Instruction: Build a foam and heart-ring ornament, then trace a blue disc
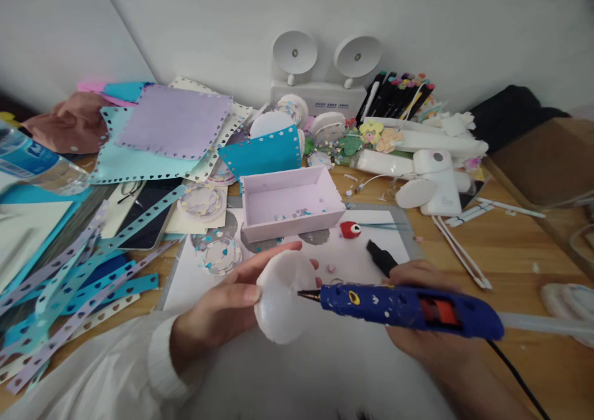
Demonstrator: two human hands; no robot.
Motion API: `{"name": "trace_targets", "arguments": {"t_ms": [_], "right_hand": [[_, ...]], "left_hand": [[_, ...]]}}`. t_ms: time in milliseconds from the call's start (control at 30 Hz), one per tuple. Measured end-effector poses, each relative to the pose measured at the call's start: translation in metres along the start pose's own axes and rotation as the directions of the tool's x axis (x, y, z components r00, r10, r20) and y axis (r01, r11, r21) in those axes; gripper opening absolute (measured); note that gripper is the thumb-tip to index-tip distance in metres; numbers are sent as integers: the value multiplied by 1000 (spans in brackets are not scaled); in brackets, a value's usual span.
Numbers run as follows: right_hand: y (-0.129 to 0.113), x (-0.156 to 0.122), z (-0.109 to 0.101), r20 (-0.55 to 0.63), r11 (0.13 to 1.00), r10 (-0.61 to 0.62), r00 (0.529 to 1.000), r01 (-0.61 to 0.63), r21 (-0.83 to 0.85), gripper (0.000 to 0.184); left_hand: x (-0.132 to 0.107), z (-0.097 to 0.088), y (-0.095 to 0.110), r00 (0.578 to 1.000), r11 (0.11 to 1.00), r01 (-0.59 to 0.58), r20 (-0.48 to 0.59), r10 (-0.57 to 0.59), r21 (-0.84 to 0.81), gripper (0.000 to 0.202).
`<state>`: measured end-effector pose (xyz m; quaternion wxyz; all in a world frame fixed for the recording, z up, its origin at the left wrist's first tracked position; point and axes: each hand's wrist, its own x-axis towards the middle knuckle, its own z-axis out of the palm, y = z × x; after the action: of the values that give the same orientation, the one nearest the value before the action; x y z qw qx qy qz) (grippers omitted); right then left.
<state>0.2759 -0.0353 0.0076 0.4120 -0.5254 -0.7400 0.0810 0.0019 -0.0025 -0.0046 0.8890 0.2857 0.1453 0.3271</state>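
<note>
My left hand (pixel 227 302) holds a round white disc (pixel 281 315) by its edge, thumb on the near face and fingers behind it. My right hand (pixel 422 346) is wrapped round a blue hot glue gun (pixel 380 308), with a glue stick (pixel 542 324) sticking out of its back end. The gun's dark nozzle points left, at or just in front of the disc's middle; I cannot tell whether it touches. Beyond the disc, a pale lilac open box (pixel 273 225) holds small punched paper bits. A red one-eyed trinket (pixel 350 229) lies to its right.
Punched paper strips (pixel 93 290) lie at the left, near a tilted water bottle (pixel 41 160). Punched sheets (pixel 174 120), a twin-head lamp (pixel 320 95) and markers (pixel 399 95) line the back. A black marker (pixel 381 257) and white power bank (pixel 439 182) are at the right.
</note>
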Motion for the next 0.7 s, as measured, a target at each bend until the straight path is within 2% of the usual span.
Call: {"name": "trace_targets", "arguments": {"t_ms": [100,333,467,700], "right_hand": [[-2,3,0,27,997,-81,996,81,10,15],[-10,8,1,25,996,-85,996,85,-14,17],[-14,15,0,-57,995,-103,993,102,-23,16],[-20,19,4,-100,989,-145,984,142,-35,22]], "left_hand": [[0,1,0,1000,1000,2,2,-2,0,68],[0,2,2,999,999,27,-41,-26,17,68],[0,-1,1,998,1000,21,-56,-20,14,69],[0,1,2,998,999,23,-54,-22,30,67]]}}
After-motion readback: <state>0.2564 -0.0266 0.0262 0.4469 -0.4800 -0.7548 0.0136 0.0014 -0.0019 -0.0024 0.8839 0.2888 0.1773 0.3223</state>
